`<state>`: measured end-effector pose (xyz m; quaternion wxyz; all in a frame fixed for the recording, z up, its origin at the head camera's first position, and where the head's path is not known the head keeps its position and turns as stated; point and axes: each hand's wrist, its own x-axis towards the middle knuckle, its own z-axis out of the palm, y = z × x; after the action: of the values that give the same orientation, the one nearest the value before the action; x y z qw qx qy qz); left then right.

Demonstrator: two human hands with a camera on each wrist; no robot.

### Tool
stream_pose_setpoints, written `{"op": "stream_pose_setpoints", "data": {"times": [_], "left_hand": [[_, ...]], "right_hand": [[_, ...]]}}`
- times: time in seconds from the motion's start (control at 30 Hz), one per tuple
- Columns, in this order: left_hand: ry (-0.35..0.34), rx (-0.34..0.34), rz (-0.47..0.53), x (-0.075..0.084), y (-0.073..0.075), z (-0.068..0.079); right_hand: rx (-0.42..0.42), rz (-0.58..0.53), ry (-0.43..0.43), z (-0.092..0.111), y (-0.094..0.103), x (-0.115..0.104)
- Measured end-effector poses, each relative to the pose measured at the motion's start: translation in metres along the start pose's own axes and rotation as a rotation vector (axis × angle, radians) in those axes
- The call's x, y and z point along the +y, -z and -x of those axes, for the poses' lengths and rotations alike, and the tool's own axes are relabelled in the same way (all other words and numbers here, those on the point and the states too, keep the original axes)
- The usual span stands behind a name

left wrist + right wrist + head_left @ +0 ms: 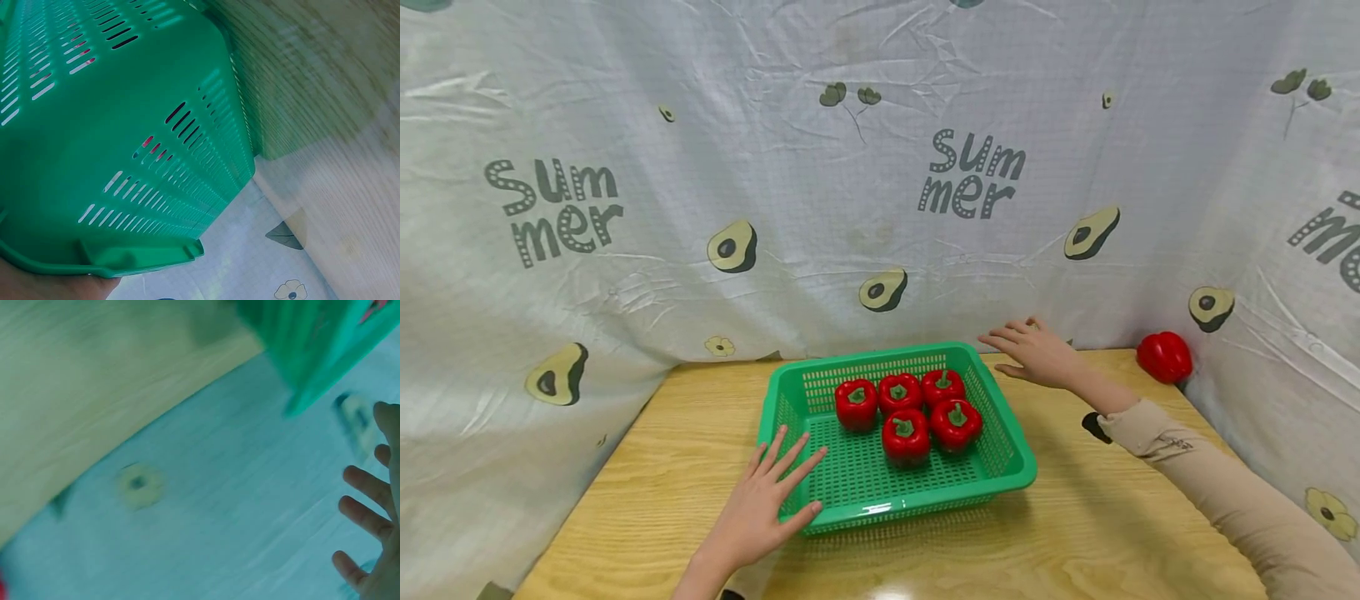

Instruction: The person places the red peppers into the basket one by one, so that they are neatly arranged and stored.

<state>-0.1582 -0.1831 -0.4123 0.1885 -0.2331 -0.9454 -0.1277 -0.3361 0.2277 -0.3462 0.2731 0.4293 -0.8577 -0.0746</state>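
A green plastic basket (850, 515) with slotted walls stands on the wooden table. Several red bell peppers (906, 437) with green stems sit upright inside it, grouped toward its right and back. My left hand (758, 508) lies with spread, straight fingers at the basket's front left corner; in the left wrist view part of that hand (59, 286) shows against the rim. My right hand (1037, 354) is in the air beyond the basket's back right corner, holding nothing. Its fingers are spread and apart from the basket in the right wrist view, where the picture is blurred.
Another red bell pepper (1165, 357) lies on its side at the table's far right corner, close to the curtain. A pale printed curtain (805, 208) hangs behind and along both sides of the wooden table (1075, 517).
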Motion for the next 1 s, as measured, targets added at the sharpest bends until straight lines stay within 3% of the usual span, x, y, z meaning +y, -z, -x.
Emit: {"op": "stream_pose_setpoints", "data": {"times": [0.23,0.5,0.73,1.0], "left_hand": [[0.003,0.005,0.001,0.0,0.0,0.001],[0.002,-0.008,0.001,0.0,0.001,0.0],[0.007,-0.017,0.006,0.0,0.001,-0.001],[0.006,-0.013,0.011,0.0,0.001,0.001]], "right_hand": [[0.025,0.0,-0.177,0.051,-0.021,0.048],[-0.034,0.039,-0.383,0.107,-0.036,0.084],[-0.104,-0.019,-0.604,0.138,-0.042,0.102],[-0.135,-0.12,-0.891,0.171,-0.053,0.105]]}}
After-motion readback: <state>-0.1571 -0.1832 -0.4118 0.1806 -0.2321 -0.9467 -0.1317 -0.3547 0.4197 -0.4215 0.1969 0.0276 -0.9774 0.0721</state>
